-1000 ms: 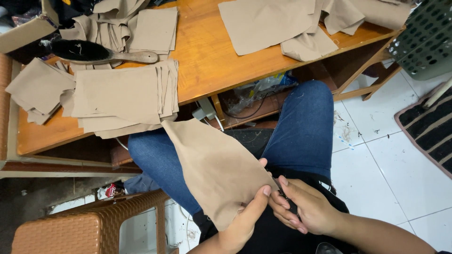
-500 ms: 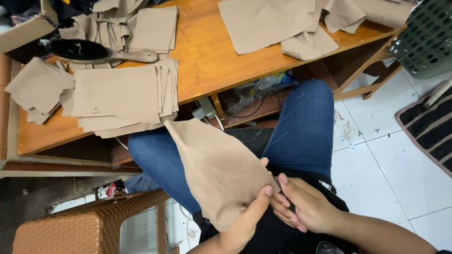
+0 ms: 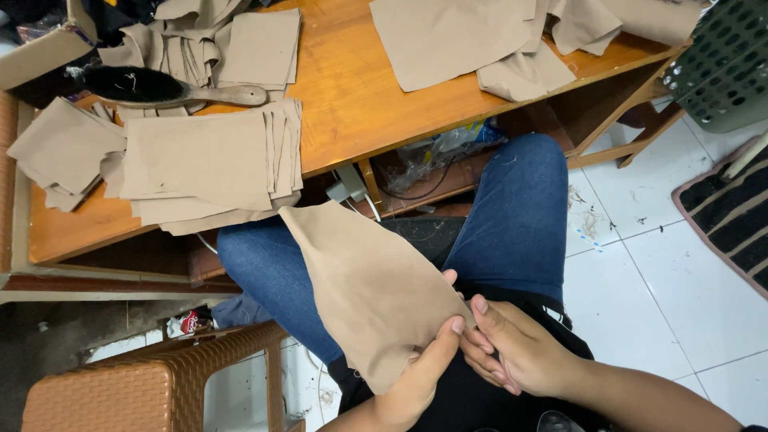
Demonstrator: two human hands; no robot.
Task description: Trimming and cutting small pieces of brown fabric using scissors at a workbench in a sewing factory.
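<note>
far up-left of my hands a stack of tan fabric pieces (image 3: 200, 164) lies on the wooden table (image 3: 352, 96), a wooden-handled brush (image 3: 160, 86) beyond it. down-left of them stands a brown woven stool (image 3: 160, 384). my left hand (image 3: 420, 376) pinches the lower edge of the tan fabric piece (image 3: 368, 288) draped over my lap, thumb on top. my right hand (image 3: 512, 352), just beside it, grips the same edge, fingers curled. since a second ago nothing has shifted; both hands keep their hold.
</note>
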